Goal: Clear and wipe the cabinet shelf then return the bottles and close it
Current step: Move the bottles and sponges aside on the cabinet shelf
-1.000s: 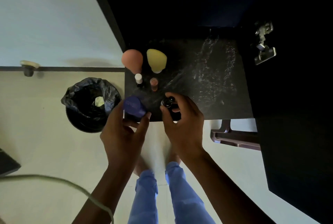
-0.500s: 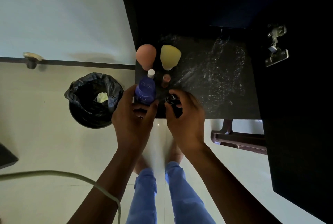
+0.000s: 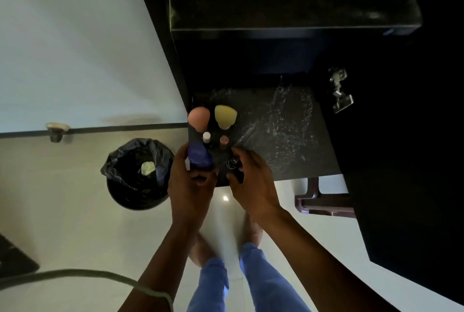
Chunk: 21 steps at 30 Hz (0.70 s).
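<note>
Shelf [image 3: 288,136]: dark, matt, streaked with glistening wet smears toward 2 o'clock. Purple bottle [image 3: 199,157]: smooth plastic. Hinge [image 3: 340,90]: shiny metal. Bin liner [image 3: 130,161] at 9 o'clock: crinkled glossy black plastic. Floor [image 3: 75,223]: glossy tile.

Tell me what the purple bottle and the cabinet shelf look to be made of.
Purple bottle, in the left hand's grip: likely opaque plastic, smooth with a soft sheen. Cabinet shelf: dark board, probably laminate, matte, with pale streaks showing on it.

A black-lined bin [image 3: 138,176] holding a pale scrap [image 3: 148,168] stands on the tiled floor [image 3: 62,211], a doorstop [image 3: 56,130] behind it.
</note>
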{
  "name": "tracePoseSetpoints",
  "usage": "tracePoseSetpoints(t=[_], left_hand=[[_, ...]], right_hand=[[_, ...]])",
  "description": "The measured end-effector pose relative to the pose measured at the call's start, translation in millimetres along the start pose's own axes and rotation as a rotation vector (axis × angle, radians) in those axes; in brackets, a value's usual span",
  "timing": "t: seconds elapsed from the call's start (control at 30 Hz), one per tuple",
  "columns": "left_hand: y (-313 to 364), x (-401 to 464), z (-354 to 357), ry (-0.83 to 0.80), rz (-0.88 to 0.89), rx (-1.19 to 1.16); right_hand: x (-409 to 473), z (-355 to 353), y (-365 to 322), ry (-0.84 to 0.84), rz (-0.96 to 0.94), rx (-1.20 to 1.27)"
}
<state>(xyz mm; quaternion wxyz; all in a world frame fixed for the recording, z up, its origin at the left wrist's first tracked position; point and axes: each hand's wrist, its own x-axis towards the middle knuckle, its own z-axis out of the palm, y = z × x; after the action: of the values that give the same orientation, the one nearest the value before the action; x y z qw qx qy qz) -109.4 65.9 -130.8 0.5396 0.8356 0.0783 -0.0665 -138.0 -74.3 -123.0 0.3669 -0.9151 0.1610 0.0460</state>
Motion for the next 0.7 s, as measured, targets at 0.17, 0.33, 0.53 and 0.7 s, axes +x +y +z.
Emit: tracePoseSetpoints(t=[0.17, 0.33, 0.53, 0.7], left_hand=[[10.0, -16.2, -32.7, -0.017, -0.009, 0.097], [52.1, -44.0, -82.0, 0.056, 0.096, 0.168], [174.6, -53.8, -123.7, -0.104, 0.52, 0.196], [276.9, -65.6, -125.8, -0.279, 0.779, 0.264]], right_hand=[[-10.3, -43.6, -17.4, -0.141, 0.073, -0.132], [-23.8, -99.0, -52.4, -0.059, 0.053, -0.147], [-52.8, -178.0, -114.2, 0.111, 0.052, -0.105], [-101.9, -246.8, -149.2, 0.344, -0.049, -0.136]])
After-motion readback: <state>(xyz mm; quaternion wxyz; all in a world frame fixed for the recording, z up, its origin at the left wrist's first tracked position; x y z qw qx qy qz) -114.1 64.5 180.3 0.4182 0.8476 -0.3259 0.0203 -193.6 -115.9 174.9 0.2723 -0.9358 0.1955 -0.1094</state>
